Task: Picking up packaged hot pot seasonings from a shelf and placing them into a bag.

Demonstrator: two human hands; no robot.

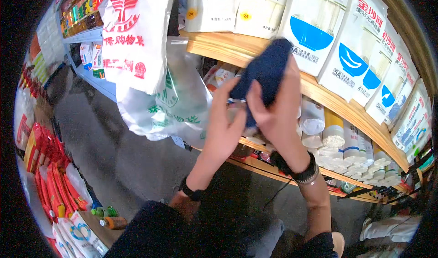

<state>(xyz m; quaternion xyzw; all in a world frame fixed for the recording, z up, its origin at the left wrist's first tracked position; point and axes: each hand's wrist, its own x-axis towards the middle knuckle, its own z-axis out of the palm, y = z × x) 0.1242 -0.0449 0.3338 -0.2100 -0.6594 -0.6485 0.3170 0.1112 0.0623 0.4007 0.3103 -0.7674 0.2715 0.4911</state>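
Note:
A dark navy cloth [268,75], folded or bunched, is held up in front of a wooden shelf edge. My right hand [277,100] grips it from the right, its thumb pressed on the near face. At the cloth's lower left is my left hand [226,118], its fingers touching the cloth's edge; the picture is blurred there, and whether they close on it cannot be told. Dark bands circle both wrists. Behind the hands stand white packs of dried noodles [311,29] with blue bowl pictures.
White plastic shopping bags [137,42] hang left of my hands, with translucent ones [171,104] below. The wooden shelf [219,47] curves away to the right, above rolled noodle packs [333,131]. Red packages [58,186] and bottles [113,222] lie at lower left, beside the grey floor [92,138].

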